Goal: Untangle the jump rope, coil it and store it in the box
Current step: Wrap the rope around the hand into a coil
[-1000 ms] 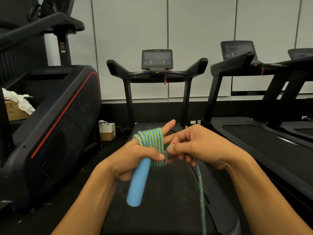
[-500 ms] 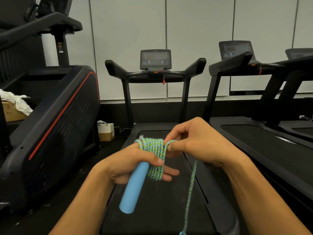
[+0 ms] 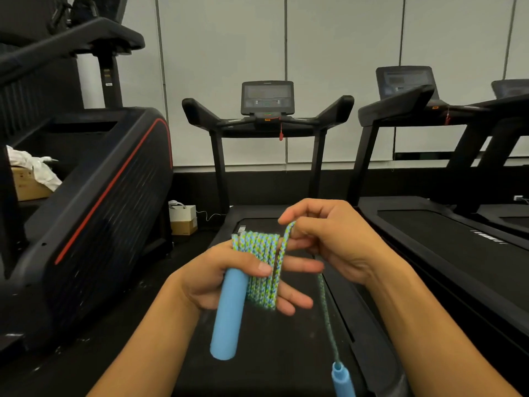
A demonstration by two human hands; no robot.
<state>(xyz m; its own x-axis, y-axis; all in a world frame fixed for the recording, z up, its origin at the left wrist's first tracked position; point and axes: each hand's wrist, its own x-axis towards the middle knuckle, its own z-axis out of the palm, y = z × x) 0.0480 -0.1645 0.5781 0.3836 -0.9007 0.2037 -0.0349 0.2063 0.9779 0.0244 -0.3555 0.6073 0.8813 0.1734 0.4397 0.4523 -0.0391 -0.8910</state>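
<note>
Second handle (image 3: pixel 342 378) risen into view; left hand (image 3: pixel 226 275) clenches coil (image 3: pixel 262 270), right hand (image 3: pixel 329 239) pinches rope

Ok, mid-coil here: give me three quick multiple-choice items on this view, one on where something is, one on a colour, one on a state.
1. Where is the wound rope coil?
A. Around the left hand's fingers
B. On the treadmill belt
C. In a box

2. What colour is the handle in the left hand?
A. Red
B. Light blue
C. Black

3. What state is the second handle in?
A. Gripped by the right hand
B. Dangling on the loose rope end
C. Tucked into the coil

Answers:
1 A, the loops wrap the left fingers beside the held handle.
2 B, the foam tube shows light blue.
3 B, it hangs low over the treadmill, while the right hand pinches only the rope strand above the coil.
</note>
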